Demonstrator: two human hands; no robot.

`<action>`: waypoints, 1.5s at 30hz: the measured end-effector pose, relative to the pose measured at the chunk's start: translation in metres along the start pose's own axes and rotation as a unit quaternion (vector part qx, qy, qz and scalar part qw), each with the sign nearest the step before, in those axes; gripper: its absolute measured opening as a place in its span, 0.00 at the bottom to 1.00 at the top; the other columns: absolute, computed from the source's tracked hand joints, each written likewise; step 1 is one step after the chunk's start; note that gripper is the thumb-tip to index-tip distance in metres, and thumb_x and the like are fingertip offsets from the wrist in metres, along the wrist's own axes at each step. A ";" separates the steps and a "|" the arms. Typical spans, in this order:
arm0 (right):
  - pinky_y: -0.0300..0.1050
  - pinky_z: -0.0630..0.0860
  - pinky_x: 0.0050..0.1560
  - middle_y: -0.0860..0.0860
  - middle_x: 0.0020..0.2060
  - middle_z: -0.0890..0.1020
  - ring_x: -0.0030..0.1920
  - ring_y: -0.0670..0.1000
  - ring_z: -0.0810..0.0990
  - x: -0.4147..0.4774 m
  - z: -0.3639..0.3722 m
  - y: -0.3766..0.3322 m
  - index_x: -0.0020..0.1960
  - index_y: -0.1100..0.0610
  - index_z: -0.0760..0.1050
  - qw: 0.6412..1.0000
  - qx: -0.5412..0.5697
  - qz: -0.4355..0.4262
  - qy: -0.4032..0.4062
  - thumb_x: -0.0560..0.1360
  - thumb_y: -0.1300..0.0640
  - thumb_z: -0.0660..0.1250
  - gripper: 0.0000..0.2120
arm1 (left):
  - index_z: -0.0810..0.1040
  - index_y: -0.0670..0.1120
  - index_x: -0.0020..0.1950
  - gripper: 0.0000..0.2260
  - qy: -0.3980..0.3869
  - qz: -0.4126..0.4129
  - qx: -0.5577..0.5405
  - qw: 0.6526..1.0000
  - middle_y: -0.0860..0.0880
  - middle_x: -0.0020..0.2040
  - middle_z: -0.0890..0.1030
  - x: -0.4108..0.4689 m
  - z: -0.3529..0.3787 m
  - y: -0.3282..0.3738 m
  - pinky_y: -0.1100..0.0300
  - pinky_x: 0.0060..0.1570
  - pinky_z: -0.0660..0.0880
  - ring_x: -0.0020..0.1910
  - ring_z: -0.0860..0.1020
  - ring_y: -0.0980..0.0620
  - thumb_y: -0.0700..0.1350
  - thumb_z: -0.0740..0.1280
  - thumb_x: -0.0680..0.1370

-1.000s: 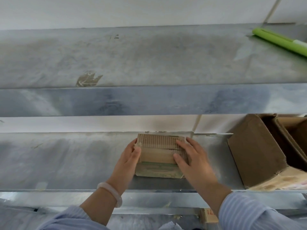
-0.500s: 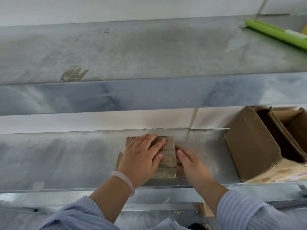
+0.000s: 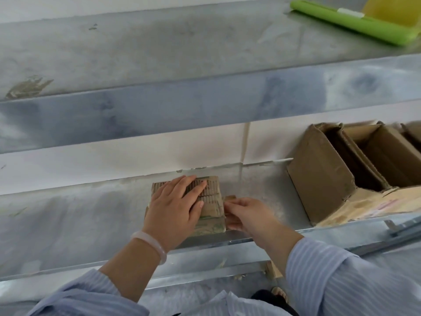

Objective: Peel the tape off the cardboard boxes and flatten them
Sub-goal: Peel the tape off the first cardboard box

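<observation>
A small flattened cardboard box (image 3: 210, 202), its torn corrugated face up, lies on the lower metal shelf (image 3: 68, 220). My left hand (image 3: 175, 208) lies flat on top of it, fingers spread, pressing it down. My right hand (image 3: 246, 213) is at the box's right edge with its fingertips pinched on a small cardboard flap (image 3: 230, 198) that sticks out there. An open brown cardboard box (image 3: 319, 176) stands upright at the right of the same shelf.
More open boxes (image 3: 382, 153) stand nested behind the brown one, on a worn cardboard sheet (image 3: 364, 206). The upper metal shelf (image 3: 159, 53) holds a green roll (image 3: 355, 21) and a yellow object (image 3: 391, 10) at the far right. A white wall lies behind.
My left hand moved from the box's left side onto its top and now presses it down. My right hand slid off the top to the right edge and pinches the flap.
</observation>
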State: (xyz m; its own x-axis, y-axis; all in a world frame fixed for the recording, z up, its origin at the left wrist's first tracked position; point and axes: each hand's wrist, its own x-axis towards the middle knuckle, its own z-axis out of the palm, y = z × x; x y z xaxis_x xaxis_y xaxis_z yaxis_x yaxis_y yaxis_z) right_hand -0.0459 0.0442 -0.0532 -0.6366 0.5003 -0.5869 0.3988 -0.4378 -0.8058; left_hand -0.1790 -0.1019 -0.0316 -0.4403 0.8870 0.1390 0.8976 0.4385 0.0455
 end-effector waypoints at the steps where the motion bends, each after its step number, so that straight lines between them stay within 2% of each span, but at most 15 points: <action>1: 0.46 0.83 0.45 0.62 0.45 0.84 0.41 0.56 0.83 0.000 0.001 -0.001 0.52 0.64 0.80 1.000 0.006 0.003 0.002 0.78 0.58 0.68 0.08 | 0.72 0.53 0.71 0.22 0.000 0.000 0.000 1.000 0.49 0.69 0.73 0.000 0.000 0.000 0.48 0.67 0.67 0.67 0.71 0.47 0.56 0.51 0.80; 8: 0.42 0.79 0.32 0.57 0.39 0.81 0.33 0.51 0.79 -0.002 0.006 -0.004 0.51 0.63 0.77 0.997 0.067 0.028 0.020 0.80 0.61 0.64 0.05 | 0.72 0.53 0.71 0.23 0.001 -0.001 -0.003 1.000 0.50 0.69 0.72 -0.001 -0.001 -0.001 0.48 0.67 0.67 0.68 0.71 0.47 0.57 0.50 0.80; 12: 0.40 0.78 0.30 0.59 0.41 0.82 0.36 0.51 0.80 -0.008 0.005 -0.006 0.52 0.65 0.77 0.993 0.114 0.024 0.019 0.79 0.62 0.65 0.07 | 0.72 0.54 0.71 0.22 0.001 -0.001 -0.009 1.000 0.50 0.69 0.72 -0.001 0.000 -0.002 0.47 0.66 0.68 0.68 0.71 0.47 0.57 0.51 0.80; 14: 0.43 0.80 0.34 0.60 0.44 0.83 0.39 0.53 0.81 -0.012 0.004 -0.008 0.53 0.65 0.77 0.991 0.128 0.032 0.017 0.79 0.61 0.66 0.08 | 0.71 0.54 0.71 0.22 0.001 0.000 -0.006 1.000 0.50 0.69 0.72 -0.001 0.001 -0.002 0.47 0.66 0.68 0.68 0.71 0.47 0.57 0.51 0.81; 17: 0.53 0.82 0.51 0.63 0.50 0.83 0.47 0.57 0.81 -0.018 -0.002 -0.006 0.55 0.67 0.78 0.991 0.123 0.054 -0.003 0.78 0.60 0.68 0.11 | 0.72 0.54 0.71 0.22 0.004 0.000 -0.005 1.000 0.50 0.69 0.72 0.000 0.003 -0.003 0.48 0.66 0.68 0.67 0.71 0.47 0.57 0.51 0.81; 19: 0.53 0.81 0.54 0.62 0.51 0.83 0.50 0.58 0.82 -0.024 -0.006 -0.002 0.56 0.66 0.79 0.994 0.093 0.056 -0.009 0.78 0.61 0.68 0.11 | 0.72 0.53 0.71 0.22 0.007 -0.002 -0.003 1.000 0.50 0.69 0.73 0.000 0.004 -0.003 0.48 0.65 0.69 0.67 0.71 0.47 0.57 0.52 0.80; 22: 0.45 0.82 0.50 0.56 0.47 0.86 0.49 0.53 0.85 -0.034 -0.003 0.005 0.53 0.59 0.82 0.999 0.046 0.023 0.006 0.77 0.62 0.69 0.06 | 0.73 0.53 0.70 0.21 0.014 -0.007 0.004 1.000 0.50 0.68 0.73 0.001 0.006 -0.001 0.48 0.64 0.69 0.66 0.72 0.47 0.56 0.51 0.80; 24: 0.46 0.81 0.53 0.53 0.44 0.86 0.48 0.51 0.85 -0.038 0.001 0.009 0.52 0.54 0.83 0.999 -0.002 -0.012 0.035 0.76 0.61 0.69 0.07 | 0.73 0.53 0.69 0.21 0.019 -0.014 0.004 1.000 0.50 0.68 0.74 0.002 0.006 0.001 0.48 0.65 0.70 0.66 0.72 0.47 0.56 0.51 0.80; 25: 0.46 0.81 0.54 0.51 0.43 0.87 0.48 0.51 0.85 -0.039 0.003 0.011 0.50 0.49 0.84 0.998 -0.036 -0.030 0.051 0.75 0.60 0.70 0.08 | 0.74 0.53 0.69 0.22 0.022 -0.018 0.003 1.000 0.50 0.68 0.74 0.002 0.006 0.002 0.48 0.65 0.69 0.66 0.72 0.47 0.56 0.51 0.80; 27: 0.42 0.80 0.53 0.44 0.41 0.86 0.47 0.47 0.85 -0.041 0.006 0.011 0.39 0.42 0.83 0.992 -0.080 -0.066 0.069 0.74 0.57 0.72 0.11 | 0.74 0.53 0.69 0.22 0.026 -0.022 0.001 0.999 0.50 0.68 0.73 0.003 0.006 0.002 0.48 0.65 0.69 0.66 0.72 0.47 0.56 0.51 0.80; 29: 0.37 0.78 0.50 0.39 0.39 0.85 0.44 0.41 0.84 -0.042 0.007 0.010 0.33 0.39 0.81 0.988 -0.091 -0.089 0.085 0.73 0.56 0.73 0.14 | 0.74 0.53 0.69 0.22 0.029 -0.024 0.001 0.999 0.50 0.68 0.73 0.002 0.007 0.003 0.48 0.66 0.69 0.66 0.72 0.47 0.55 0.51 0.80; 32: 0.37 0.80 0.49 0.40 0.39 0.86 0.44 0.42 0.84 -0.041 0.006 0.010 0.39 0.42 0.83 0.989 -0.072 -0.096 0.090 0.73 0.56 0.73 0.08 | 0.74 0.53 0.69 0.22 0.026 -0.024 0.004 0.999 0.50 0.68 0.73 0.002 0.006 0.002 0.48 0.66 0.68 0.67 0.71 0.47 0.56 0.51 0.80; 36: 0.47 0.83 0.48 0.52 0.40 0.86 0.44 0.50 0.85 -0.036 0.007 0.006 0.46 0.56 0.83 0.996 0.005 -0.043 0.079 0.75 0.60 0.72 0.02 | 0.74 0.53 0.69 0.22 0.022 -0.021 0.006 1.000 0.50 0.68 0.73 0.002 0.005 0.002 0.48 0.66 0.68 0.66 0.72 0.47 0.56 0.51 0.80; 41: 0.52 0.84 0.43 0.59 0.42 0.82 0.44 0.54 0.82 -0.033 0.002 -0.008 0.50 0.65 0.79 0.997 0.068 0.029 0.005 0.77 0.62 0.68 0.06 | 0.74 0.53 0.69 0.22 0.017 -0.023 0.008 1.000 0.49 0.69 0.73 0.004 0.005 0.003 0.48 0.66 0.68 0.67 0.72 0.47 0.56 0.51 0.79; 45: 0.53 0.83 0.43 0.61 0.48 0.81 0.47 0.55 0.82 -0.031 -0.001 -0.017 0.55 0.67 0.78 0.996 0.041 0.064 -0.043 0.78 0.61 0.67 0.10 | 0.74 0.53 0.69 0.23 0.015 -0.020 0.017 1.000 0.49 0.69 0.74 0.004 0.004 0.003 0.47 0.66 0.68 0.67 0.72 0.46 0.56 0.50 0.80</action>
State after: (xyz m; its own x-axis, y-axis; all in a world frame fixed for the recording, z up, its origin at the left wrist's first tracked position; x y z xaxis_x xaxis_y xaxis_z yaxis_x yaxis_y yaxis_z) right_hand -0.0323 0.0375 -0.0217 -0.6387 0.3723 -0.6733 0.4272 -0.5562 -0.7128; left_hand -0.1776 -0.0964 -0.0353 -0.4753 0.8637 0.1677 0.8774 0.4794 0.0178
